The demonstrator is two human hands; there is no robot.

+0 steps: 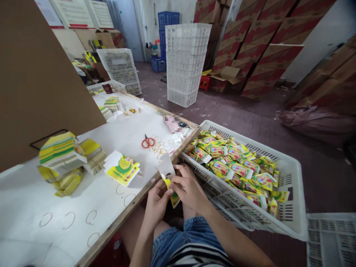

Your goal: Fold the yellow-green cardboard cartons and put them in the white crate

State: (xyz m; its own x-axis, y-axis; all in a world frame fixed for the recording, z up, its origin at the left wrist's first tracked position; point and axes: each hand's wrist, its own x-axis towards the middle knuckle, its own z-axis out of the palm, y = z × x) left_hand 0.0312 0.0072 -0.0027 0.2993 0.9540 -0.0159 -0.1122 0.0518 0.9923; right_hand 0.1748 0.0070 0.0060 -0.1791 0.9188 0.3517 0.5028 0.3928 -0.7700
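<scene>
A small yellow-and-green carton (pixel 174 199) with a white upright flap is held between both hands over my lap, at the table's edge. My left hand (pixel 159 198) pinches its lower left side. The fingers of my right hand (pixel 187 184) close on its right side near the opening. Left of the hands, a small stack of flat cartons (pixel 123 170) lies on the white table (pixel 111 207). Filled-out cartons (pixel 219 168) of the same colours are heaped in a white plastic crate (pixel 294 193) to my right.
Red-handled scissors (pixel 148 141) and loose rubber bands (pixel 159 148) lie on the table. Bundles of flat cartons (pixel 61 152) sit at the left beside a large brown board (pixel 50 81). Stacked white crates (pixel 187 63) stand on the floor ahead, with cardboard boxes (pixel 267 48) behind.
</scene>
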